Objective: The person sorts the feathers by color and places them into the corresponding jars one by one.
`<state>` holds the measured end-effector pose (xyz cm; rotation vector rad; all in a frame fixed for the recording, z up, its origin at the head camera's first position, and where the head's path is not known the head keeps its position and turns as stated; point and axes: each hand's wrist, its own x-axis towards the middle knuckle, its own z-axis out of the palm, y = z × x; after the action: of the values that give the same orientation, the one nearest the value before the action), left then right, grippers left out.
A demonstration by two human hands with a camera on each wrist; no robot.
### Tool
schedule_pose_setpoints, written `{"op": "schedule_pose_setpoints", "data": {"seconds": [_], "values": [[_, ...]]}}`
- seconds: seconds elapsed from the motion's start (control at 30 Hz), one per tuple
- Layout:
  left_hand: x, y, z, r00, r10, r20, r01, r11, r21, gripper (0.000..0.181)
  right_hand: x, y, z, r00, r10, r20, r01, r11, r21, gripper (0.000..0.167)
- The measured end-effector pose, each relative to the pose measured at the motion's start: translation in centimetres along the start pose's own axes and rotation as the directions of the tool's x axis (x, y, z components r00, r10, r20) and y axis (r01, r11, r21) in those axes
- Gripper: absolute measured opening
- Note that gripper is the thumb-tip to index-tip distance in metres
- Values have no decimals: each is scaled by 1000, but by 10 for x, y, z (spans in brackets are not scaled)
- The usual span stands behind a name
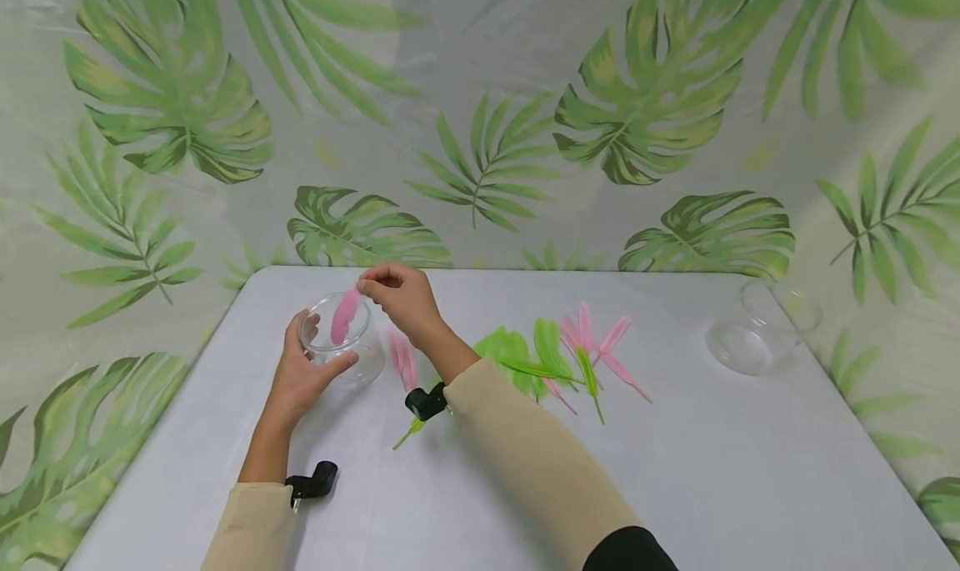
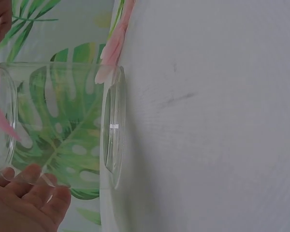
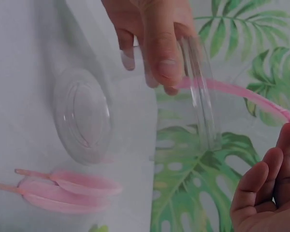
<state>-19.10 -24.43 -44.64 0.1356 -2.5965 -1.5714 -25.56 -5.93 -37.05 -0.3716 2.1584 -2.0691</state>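
- The left hand has its grip round the jar, fingers on one side and thumb on the other; the jar appears to stand upright on the desk.
- The right hand has its grip pinched on the upper end of a pink feather, whose lower end hangs inside the jar's mouth.
- To do this well, steady the jar without squeezing and let the feather go down the middle, clear of the rim.
- The feather bows in the right wrist view, so lower it gently; pushing would probably crease it.
- Best let go only once the lower end has support.
- Mind the loose pink pair just beside the jar; the right sleeve passes near the green feathers.
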Motion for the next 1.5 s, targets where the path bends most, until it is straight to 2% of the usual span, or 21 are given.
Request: {"op": "schedule_pose_setpoints", "data": {"seconds": [0.23, 0.57, 0.77, 0.93, 1.1, 1.3, 1.5], "values": [[1, -3, 1, 1000, 4, -9, -4, 1000, -5, 109, 0, 4, 4, 1000, 25, -7, -25, 1000, 18, 9], [-1, -3, 0, 1000, 0, 2, 0, 1000, -13, 109, -3, 6, 4, 999, 32, 26, -32, 999, 13, 11], [0, -2, 1, 1000, 11, 3, -11, 1000, 3, 109, -2, 10, 1, 997, 22, 68, -17, 996, -83, 19], [0, -1, 2, 1000, 19, -4, -19, 1000, -18, 108, -6, 12, -7, 999, 0, 41, 7, 984, -178, 30], [-3, 1, 1, 1000, 3, -5, -3, 999, -32, 109, -13, 13, -17, 999, -12, 43, 20, 984, -177, 29], [-3, 2, 2, 1000, -5, 10, 6, 1000, -20, 110, -21, 26, -26, 999, 25, 36, -17, 980, -196, 26], [-3, 0, 2, 1000, -16, -7, 16, 1000, 11, 111, -27, 47, -40, 995, 104, 3, -98, 940, -328, 25]]}}
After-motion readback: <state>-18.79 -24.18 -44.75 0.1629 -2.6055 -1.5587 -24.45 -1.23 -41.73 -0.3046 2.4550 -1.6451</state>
